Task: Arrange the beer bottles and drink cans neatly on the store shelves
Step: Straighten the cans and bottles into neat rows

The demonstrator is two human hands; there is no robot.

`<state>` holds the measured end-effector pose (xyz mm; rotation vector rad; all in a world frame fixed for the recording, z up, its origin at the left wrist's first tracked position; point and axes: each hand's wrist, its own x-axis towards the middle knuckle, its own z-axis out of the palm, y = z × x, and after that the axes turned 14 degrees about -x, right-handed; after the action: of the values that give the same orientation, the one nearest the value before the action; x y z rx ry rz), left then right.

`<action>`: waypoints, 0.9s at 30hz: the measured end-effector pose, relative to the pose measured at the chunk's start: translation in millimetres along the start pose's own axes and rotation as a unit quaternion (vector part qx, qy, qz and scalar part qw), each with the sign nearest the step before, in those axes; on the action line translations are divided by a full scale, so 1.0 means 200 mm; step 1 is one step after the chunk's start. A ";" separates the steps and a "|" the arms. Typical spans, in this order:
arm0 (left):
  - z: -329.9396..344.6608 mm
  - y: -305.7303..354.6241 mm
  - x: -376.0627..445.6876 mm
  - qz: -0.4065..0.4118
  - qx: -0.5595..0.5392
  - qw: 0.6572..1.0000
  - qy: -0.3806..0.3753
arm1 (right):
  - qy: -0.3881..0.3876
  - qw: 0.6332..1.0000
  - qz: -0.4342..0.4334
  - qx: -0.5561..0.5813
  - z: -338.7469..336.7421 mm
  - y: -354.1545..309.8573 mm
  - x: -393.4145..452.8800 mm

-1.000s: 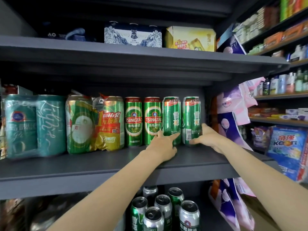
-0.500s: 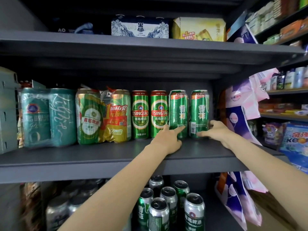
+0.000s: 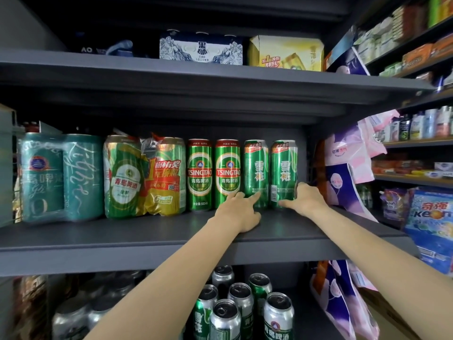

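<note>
Cans stood in a row along the middle shelf (image 3: 147,239), set back from its front edge with a bare strip of shelf before them. Your left hand (image 3: 239,212) rested on that strip, index finger stretched out and touching the base of the left Snow can (image 3: 255,173), the other fingers loosely curled and holding nothing. Your right hand (image 3: 304,198) lay at 3 o'clock of the right Snow can (image 3: 283,171), thumb against its lower front and fingers bent round its far side. The two Snow cans stood upright, just beside each other. At 9 o'clock of them stood two Tsingtao cans (image 3: 213,174), then a wrapped green pack (image 3: 144,176) and a teal pack (image 3: 60,176). Right of your right hand, open shelf ran to the dark side panel. Loose cans (image 3: 242,307) stood on the shelf below.
</note>
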<state>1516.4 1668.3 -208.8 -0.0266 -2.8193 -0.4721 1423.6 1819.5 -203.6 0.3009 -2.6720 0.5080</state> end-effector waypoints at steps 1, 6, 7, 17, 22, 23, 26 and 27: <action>0.00 0.00 -0.01 -0.001 0.000 1.000 0.001 | 0.001 1.000 0.000 -0.004 0.00 0.00 0.00; -0.01 0.01 -0.03 -0.010 0.002 1.000 0.019 | -0.005 0.999 -0.011 -0.038 0.00 -0.02 -0.01; -0.01 0.01 -0.04 -0.010 0.008 1.000 0.027 | -0.007 0.999 -0.013 -0.040 0.00 -0.01 -0.01; -0.15 -0.13 -0.26 0.011 0.056 0.985 0.163 | 0.050 0.996 0.000 -0.069 -0.05 -0.02 -0.08; -0.31 -0.39 -0.43 -0.103 0.039 0.931 0.347 | 0.191 0.975 -0.114 -0.004 -0.13 -0.28 -0.27; -0.33 -0.44 -0.47 -0.150 0.015 0.920 0.361 | 0.183 0.970 -0.157 0.010 -0.13 -0.36 -0.31; -0.39 -0.56 -0.54 -0.257 -0.072 0.896 0.355 | 0.145 0.945 -0.290 -0.038 -0.10 -0.63 -0.37; -0.42 -0.60 -0.56 -0.277 -0.078 0.894 0.343 | 0.138 0.935 -0.319 -0.071 -0.08 -0.71 -0.38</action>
<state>1638.3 1531.3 -202.5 0.7719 -2.0454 -0.6656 1536.6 1706.1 -178.4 0.9334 -2.1526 0.1341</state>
